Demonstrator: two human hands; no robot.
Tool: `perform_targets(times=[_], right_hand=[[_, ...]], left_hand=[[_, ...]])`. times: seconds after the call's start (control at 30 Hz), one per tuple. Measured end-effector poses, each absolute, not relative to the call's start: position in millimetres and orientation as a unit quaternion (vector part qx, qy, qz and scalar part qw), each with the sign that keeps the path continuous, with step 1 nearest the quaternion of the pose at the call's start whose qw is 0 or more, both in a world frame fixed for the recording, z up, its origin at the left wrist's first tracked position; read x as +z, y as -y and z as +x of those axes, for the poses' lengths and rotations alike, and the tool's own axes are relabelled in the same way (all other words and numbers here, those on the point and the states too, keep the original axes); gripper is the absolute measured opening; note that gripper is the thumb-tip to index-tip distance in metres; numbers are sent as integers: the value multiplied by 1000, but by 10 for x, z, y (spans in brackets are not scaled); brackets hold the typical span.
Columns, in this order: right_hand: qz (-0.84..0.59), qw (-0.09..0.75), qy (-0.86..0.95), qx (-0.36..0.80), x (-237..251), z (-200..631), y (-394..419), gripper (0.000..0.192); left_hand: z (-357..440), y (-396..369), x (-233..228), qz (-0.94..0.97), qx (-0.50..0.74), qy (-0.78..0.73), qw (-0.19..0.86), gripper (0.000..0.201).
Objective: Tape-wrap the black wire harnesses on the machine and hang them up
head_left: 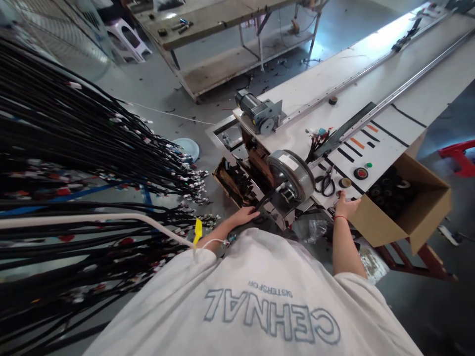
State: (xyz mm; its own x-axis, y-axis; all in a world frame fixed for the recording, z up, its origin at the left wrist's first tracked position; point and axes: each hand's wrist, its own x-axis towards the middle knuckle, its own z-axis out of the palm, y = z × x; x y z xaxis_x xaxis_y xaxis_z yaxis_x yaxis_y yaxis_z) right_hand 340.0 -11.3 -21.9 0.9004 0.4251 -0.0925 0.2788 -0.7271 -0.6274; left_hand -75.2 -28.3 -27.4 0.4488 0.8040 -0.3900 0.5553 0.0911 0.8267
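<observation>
White shirt fills six o'clock; left hand, nearer, curls round black cable, whose length runs two o'clock toward the wheel; right hand, half-curled, sits at the wheel's four o'clock, grip unclear.

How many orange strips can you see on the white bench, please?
2. The larger orange strip lies nearer the right hand; the smaller orange strip is farther along the white bench. Any beneath other items would be hidden.
</observation>
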Motion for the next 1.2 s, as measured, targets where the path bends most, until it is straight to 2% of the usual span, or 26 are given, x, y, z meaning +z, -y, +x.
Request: perform_targets(times=[0.2, 0.7, 0.87, 0.97, 1.1, 1.2], right_hand=[[-919, 324, 196, 113, -241, 3416, 115, 89], [-913, 336, 203, 109, -273, 3430, 114, 87], [-918, 328, 185, 124, -162, 3370, 117, 88], [-920, 326, 179, 124, -115, 3336, 119, 90], [-919, 326, 188, 116, -135, 3346, 120, 91], [-920, 321, 190, 119, -162, 3372, 118, 94]], left_hand=[[-811, 478, -213, 643, 212, -567, 469, 44], [-189, 93, -48, 610, 266, -545, 510, 44], [-220, 29, -27, 666, 234, -553, 444, 36], [-330, 86, -164, 694, 190, -562, 409, 34], [-579, 220, -457, 693, 116, -585, 405, 26], [-793, 348, -543, 672, 103, -603, 417, 30]])
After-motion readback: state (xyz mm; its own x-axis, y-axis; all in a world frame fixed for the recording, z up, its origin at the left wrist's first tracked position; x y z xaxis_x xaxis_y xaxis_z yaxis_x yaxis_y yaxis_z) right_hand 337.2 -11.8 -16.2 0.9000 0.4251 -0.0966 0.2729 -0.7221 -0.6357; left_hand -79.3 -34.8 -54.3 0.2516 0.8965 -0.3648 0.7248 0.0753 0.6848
